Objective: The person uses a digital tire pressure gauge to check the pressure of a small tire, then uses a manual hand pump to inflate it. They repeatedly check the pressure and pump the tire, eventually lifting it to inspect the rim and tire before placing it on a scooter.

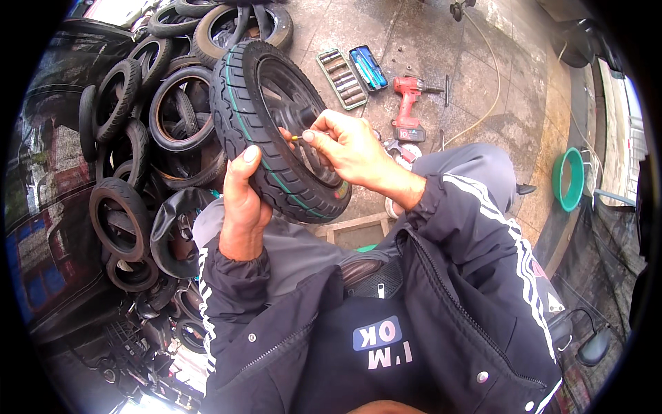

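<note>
Right of the heaped tyres (157, 114), our left hand (245, 200) holds the tread (241, 131) of the tilted motorcycle wheel (265, 131) before us, and our right hand (355, 148) pinches a small yellow-tipped piece (296, 138) beside its hub (305, 115). If our left hand slips, the wheel could roll, jolting that piece loose.

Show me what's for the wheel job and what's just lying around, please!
Seems part of the job:
wheel, in the left hand
small yellow piece, in the right hand
perhaps the red power tool and socket case

Probably just lying about:
heaped tyres
green basin
</note>
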The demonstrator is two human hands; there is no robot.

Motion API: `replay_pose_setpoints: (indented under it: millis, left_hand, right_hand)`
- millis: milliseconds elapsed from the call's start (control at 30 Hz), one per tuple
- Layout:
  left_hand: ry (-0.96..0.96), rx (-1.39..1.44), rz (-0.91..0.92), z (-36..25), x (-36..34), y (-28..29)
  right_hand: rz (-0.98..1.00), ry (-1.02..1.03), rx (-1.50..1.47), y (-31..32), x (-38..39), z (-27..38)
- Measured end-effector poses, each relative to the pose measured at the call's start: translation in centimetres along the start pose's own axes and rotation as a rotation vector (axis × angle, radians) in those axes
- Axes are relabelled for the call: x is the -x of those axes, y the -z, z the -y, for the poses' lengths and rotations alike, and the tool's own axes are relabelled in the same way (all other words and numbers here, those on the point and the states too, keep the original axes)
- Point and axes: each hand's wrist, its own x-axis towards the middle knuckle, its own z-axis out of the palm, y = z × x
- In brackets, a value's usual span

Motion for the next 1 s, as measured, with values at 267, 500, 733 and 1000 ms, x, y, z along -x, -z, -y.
replay_pose_setpoints:
  millis: [267, 500, 733, 1000]
  left_hand:
    - [0.029, 0.075, -0.001, -0.1, -0.5, -0.5]
    - [0.121, 0.077, -0.186, 1.2, -1.5, 0.0]
    - [0.217, -0.034, -0.364, 1.3, -0.8, 3.4]
    - [0.151, -0.008, -0.507, 0.6, -0.1, 5.8]
  right_hand:
    - [-0.109, 0.427, 0.322, 1.3, -1.1, 0.1]
    - [-0.154, 0.724, 0.515, 1.9, -3.0, -3.3]
    - [-0.737, -0.482, 0.296, 16.1, -15.4, -30.6]
    - [-0.543, -0.523, 0.194, 16.7, -24.2, -34.1]
